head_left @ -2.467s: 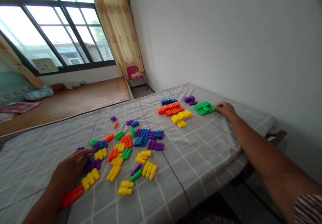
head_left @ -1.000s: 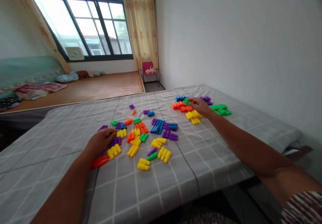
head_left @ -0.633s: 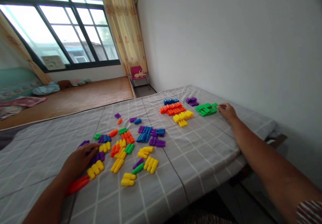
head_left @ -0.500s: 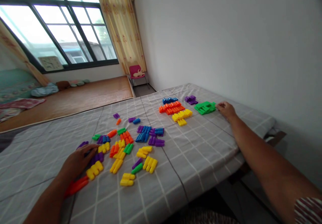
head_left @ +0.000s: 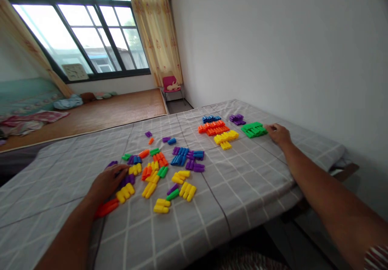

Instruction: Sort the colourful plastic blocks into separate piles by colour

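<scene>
Near the wall-side edge of the surface (head_left: 242,177), the right hand (head_left: 279,134) is stationed at the end of the green group (head_left: 254,130), fingertips bent down to the cloth. Thumb and forefinger appear drawn close together; whether the right grip is clamped on a green piece or merely touching one cannot be told from this angle. The green group lies tightly packed, with the purple group (head_left: 237,119) apart from it towards the far corner, and the blue group (head_left: 211,119), orange group (head_left: 214,127) and yellow group (head_left: 226,138) grouped closer to the far edge. Towards the left of the surface, the left hand (head_left: 106,183) rests palm down over purple pieces (head_left: 130,178), fingertips just beside a yellow piece (head_left: 135,169); its grip is loosely curled, and any hold beneath is hidden. In this inspector's judgement, sound practice at the green group is light fingertip contact, kept low, pressing inward along the row so that stacked pieces do not ride up or slide. The fingers should part fully before lifting, lest a neighbour be dragged. The left hand is best kept light, as pressure there could scatter the mixed pieces.
</scene>
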Motion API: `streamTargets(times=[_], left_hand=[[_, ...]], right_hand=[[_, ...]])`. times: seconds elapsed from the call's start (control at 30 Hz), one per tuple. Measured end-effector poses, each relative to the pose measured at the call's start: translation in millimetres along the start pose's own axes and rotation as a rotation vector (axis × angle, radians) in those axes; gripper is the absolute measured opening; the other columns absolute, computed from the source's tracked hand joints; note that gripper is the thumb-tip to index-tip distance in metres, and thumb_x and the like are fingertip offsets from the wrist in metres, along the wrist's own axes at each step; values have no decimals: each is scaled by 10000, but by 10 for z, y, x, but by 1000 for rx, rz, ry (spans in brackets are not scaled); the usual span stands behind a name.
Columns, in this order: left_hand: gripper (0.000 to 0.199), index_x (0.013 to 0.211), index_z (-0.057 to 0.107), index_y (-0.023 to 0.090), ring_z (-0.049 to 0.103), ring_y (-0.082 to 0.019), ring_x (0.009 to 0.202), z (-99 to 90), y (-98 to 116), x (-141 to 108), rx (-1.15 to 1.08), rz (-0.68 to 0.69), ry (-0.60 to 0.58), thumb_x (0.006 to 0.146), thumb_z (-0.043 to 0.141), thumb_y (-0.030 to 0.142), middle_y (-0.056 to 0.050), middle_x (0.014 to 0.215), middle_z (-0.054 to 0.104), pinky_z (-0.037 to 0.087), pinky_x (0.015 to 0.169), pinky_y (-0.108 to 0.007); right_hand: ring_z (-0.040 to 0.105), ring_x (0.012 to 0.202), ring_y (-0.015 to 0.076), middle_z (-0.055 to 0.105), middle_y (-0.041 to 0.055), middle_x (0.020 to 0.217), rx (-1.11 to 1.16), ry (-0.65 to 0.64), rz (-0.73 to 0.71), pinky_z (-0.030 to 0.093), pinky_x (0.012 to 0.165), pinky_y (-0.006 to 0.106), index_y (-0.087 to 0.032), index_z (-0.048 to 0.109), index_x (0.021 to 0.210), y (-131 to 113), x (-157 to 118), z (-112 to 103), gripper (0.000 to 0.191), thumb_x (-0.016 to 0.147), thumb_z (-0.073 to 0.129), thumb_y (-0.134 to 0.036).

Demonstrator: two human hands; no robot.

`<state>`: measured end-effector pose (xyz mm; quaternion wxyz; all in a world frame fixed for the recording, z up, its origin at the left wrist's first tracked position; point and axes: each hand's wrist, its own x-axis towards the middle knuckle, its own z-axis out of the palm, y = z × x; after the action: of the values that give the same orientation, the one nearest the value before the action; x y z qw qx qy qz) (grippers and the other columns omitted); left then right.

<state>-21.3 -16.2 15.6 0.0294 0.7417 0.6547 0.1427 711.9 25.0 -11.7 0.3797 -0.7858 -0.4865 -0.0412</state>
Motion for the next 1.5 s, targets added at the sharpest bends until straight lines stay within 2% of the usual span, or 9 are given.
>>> streamTargets(times=[0.2, 0.4, 0.5, 0.6, 0.73, 0.87, 1.0, 1.17, 1.5], left_hand=[[405, 976, 725, 243, 668, -227, 843, -30, 142, -81, -18, 26, 29, 867, 411, 474, -64, 946, 736, 501, 746, -298], [330, 1029, 723, 241, 660, -226, 931, -59, 170, -115, -66, -5, 132, 847, 467, 342, -58, 1064, 721, 498, 838, -321], [316, 1013, 723, 213, 657, -211, 959, -110, 184, -111, -198, -51, 321, 843, 482, 325, -64, 1063, 721, 502, 869, -315], [334, 1010, 709, 160, 675, -190, 904, -137, 148, -87, -502, -157, 526, 838, 492, 346, -79, 1002, 731, 529, 806, -297], [365, 996, 692, 107, 685, -173, 781, -89, 48, -53, -827, -251, 630, 803, 521, 366, -101, 930, 729, 534, 666, -271], [335, 958, 708, 115, 678, -172, 768, -31, -24, -41, -817, -223, 608, 774, 560, 352, -86, 879, 731, 531, 661, -270], [283, 934, 720, 141, 679, -176, 817, -35, -55, -55, -657, -222, 605, 792, 531, 297, -71, 912, 743, 538, 760, -298], [275, 946, 726, 150, 689, -190, 878, -36, -46, -71, -498, -209, 549, 817, 511, 263, -80, 948, 747, 522, 845, -312], [338, 977, 726, 184, 681, -222, 940, -73, 6, -93, -263, -176, 429, 834, 475, 360, -64, 1011, 743, 505, 871, -318]], right_hand=[[653, 926, 301, 705, 155, 970, 101, 231, -207, 477, 826, 443, -229, 642, 934, -431, -162, -51, 292, 872, 441, -432], [632, 700, 218, 700, 66, 866, 273, -254, -688, 496, 651, 349, -224, 654, 963, -1904, -817, 69, 278, 876, 510, -446], [616, 663, 160, 702, 44, 874, 312, -561, -975, 476, 613, 276, -218, 663, 976, -2634, -1312, 236, 237, 896, 510, -380], [645, 796, 168, 703, 54, 983, 243, -695, -1238, 470, 675, 257, -229, 673, 1019, -3194, -1709, 461, 204, 898, 519, -284], [657, 863, 183, 704, 81, 1045, 145, -713, -1254, 472, 734, 261, -195, 676, 1051, -3740, -1901, 912, 223, 879, 534, -196], [672, 872, 188, 711, 98, 1097, 63, -778, -1175, 486, 762, 269, -171, 669, 1113, -4100, -1886, 1406, 271, 858, 593, -226], [674, 840, 178, 739, 51, 987, 8, -823, -1240, 474, 694, 238, -212, 706, 1049, -4266, -1860, 1634, 260, 803, 660, -283], [643, 724, 156, 720, 20, 829, 41, -831, -1172, 431, 607, 226, -210, 705, 980, -4202, -1705, 1550, 236, 760, 673, -291], [597, 638, 132, 671, 22, 794, 570, -836, -634, 444, 541, 222, -185, 581, 1158, -2993, -860, 731, 433, 756, 608, -346]])
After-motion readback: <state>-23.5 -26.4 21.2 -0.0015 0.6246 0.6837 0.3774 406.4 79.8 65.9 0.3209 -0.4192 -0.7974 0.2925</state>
